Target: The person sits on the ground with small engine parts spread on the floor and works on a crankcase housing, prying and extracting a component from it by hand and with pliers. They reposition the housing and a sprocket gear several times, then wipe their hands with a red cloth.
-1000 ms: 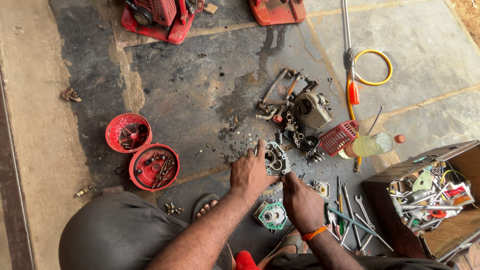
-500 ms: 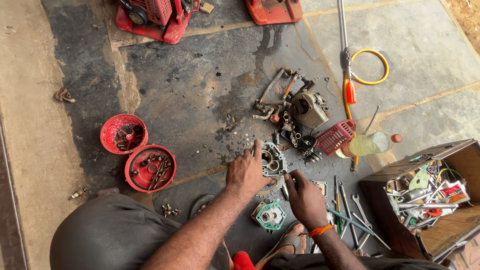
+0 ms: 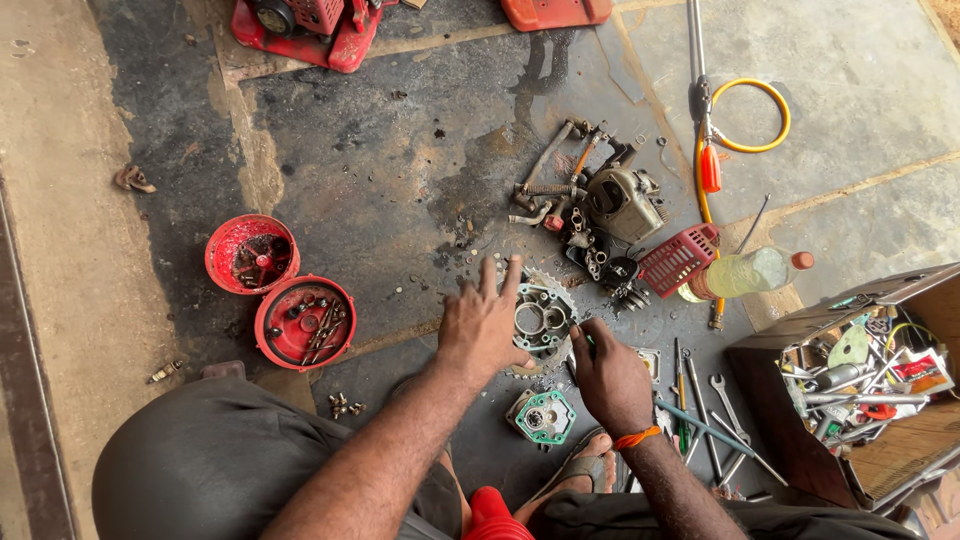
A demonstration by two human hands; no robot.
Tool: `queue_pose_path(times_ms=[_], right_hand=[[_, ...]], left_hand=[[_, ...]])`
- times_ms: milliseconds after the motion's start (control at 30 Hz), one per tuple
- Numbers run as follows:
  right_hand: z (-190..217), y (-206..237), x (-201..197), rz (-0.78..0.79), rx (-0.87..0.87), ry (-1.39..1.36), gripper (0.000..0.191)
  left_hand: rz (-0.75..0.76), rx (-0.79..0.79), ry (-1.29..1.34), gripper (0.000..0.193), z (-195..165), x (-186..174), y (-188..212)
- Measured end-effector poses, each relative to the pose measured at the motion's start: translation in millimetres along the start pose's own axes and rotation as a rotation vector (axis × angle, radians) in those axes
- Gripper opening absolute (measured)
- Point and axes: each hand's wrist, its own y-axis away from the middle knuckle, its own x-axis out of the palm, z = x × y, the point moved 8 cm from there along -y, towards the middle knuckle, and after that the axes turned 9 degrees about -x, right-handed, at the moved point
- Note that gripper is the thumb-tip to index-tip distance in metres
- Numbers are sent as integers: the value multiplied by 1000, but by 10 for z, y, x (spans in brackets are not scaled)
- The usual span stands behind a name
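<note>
My left hand (image 3: 484,322) lies flat with fingers spread on the left side of a round grey metal housing (image 3: 545,316) that sits on the oily floor. My right hand (image 3: 610,376) is curled at the housing's lower right edge, fingers closed on a thin tool or part that is mostly hidden; an orange band is on that wrist. A small green-and-grey round part (image 3: 541,416) lies just below, between my hands and my sandalled foot (image 3: 582,468).
Two red round lids (image 3: 304,322) with small parts sit at left. An engine block (image 3: 624,204), a red grille (image 3: 680,260) and a bottle (image 3: 745,272) lie beyond. Wrenches (image 3: 722,400) and an open wooden toolbox (image 3: 865,380) are at right. Red machines are at the top.
My left hand has spread its fingers flatter over the housing. My right hand has shifted slightly toward the housing's lower edge. The view has drifted a little.
</note>
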Motion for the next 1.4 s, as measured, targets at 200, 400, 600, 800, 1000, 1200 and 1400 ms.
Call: queue_pose_path(times_ms=[200, 400, 600, 800, 1000, 1200, 1400], right_hand=[[84, 133, 70, 29, 0, 52, 29], [107, 151, 41, -48, -7, 84, 29], [197, 157, 8, -96, -88, 68, 28], [195, 153, 2, -67, -95, 76, 28], [196, 112, -25, -109, -115, 129, 25], [203, 68, -31, -89, -121, 142, 26], [227, 84, -41, -97, -74, 158, 27]], left_hand=[[-45, 196, 44, 139, -126, 33, -76], [-43, 95, -36, 136, -146, 11, 11], [-189, 61, -22, 127, -176, -88, 131], [-176, 83, 29, 126, -212, -38, 103], [-157, 51, 93, 123, -187, -27, 106], [-142, 52, 141, 120, -178, 11, 102], [-170, 56, 146, 119, -187, 30, 99]])
